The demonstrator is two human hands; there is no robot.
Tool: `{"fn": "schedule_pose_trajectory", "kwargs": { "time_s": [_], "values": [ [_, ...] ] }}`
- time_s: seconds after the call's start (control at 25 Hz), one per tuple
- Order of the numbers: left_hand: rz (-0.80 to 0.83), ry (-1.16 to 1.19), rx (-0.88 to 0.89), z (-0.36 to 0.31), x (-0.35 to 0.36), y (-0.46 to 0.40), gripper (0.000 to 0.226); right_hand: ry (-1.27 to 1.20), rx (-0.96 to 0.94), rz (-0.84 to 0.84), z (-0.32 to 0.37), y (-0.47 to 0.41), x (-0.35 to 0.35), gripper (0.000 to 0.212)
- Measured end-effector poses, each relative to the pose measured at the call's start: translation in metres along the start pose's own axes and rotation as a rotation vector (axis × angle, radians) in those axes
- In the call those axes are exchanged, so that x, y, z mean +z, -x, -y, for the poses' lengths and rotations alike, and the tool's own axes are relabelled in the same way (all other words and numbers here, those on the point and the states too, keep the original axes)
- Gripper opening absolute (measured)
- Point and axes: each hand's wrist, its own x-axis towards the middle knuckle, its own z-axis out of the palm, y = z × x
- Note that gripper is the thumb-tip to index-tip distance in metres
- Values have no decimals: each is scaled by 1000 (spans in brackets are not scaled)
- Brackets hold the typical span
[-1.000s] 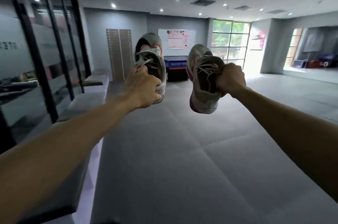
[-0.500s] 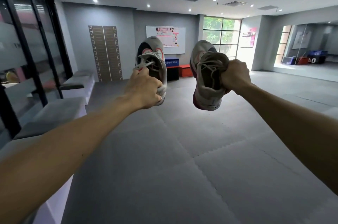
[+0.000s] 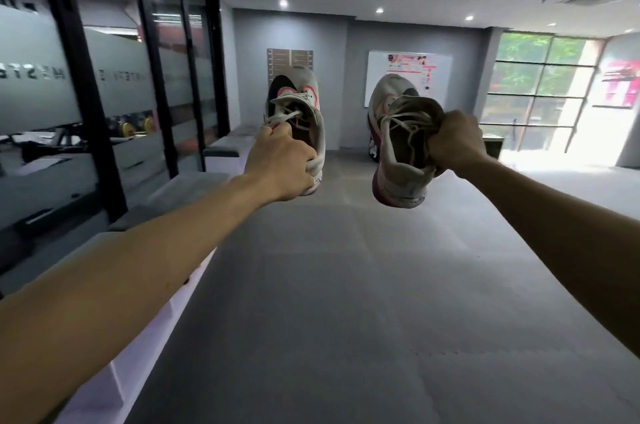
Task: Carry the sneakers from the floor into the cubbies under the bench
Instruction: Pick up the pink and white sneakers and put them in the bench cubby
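Carrying: left hand (image 3: 282, 165) clamped on left sneaker (image 3: 304, 112), right hand (image 3: 453, 143) on right sneaker (image 3: 394, 160), both aloft; keep grips firm, steer left toward cubbies (image 3: 104, 385) (openings barely visible)

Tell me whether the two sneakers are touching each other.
Apart. The head view shows the left sneaker and right sneaker held up with a clear strip of wall and floor between them.
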Motion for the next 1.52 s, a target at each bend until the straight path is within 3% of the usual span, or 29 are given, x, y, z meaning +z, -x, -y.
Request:
{"fn": "schedule_pose_trajectory", "kwargs": {
  "time_s": [0.28, 0.64, 0.92, 1.12, 1.24, 1.36, 1.52],
  "values": [
    [15, -144, -241, 91, 51, -47, 27, -134, -164, 157, 53, -94, 137, 15],
    [40, -361, -477, 241, 92, -82, 24, -356, -410, 297, 197, -177, 303, 15],
    [143, -537, -722, 323, 101, -48, 18, -550, -608, 468, 309, -176, 427, 19],
    [166, -658, -971, 364, 122, -23, 28, -651, -833, 585, 386, -165, 508, 20],
    [170, -734, -1072, 375, 133, -10, 37, -720, -947, 625, 419, -150, 544, 22],
    [193, -770, -1173, 374, 143, 7, 27, -763, -1061, 708, 440, -126, 574, 23],
    [233, -811, -1251, 368, 149, 38, 21, -837, -1063, 884, 455, -81, 593, 21]
  ]
}}
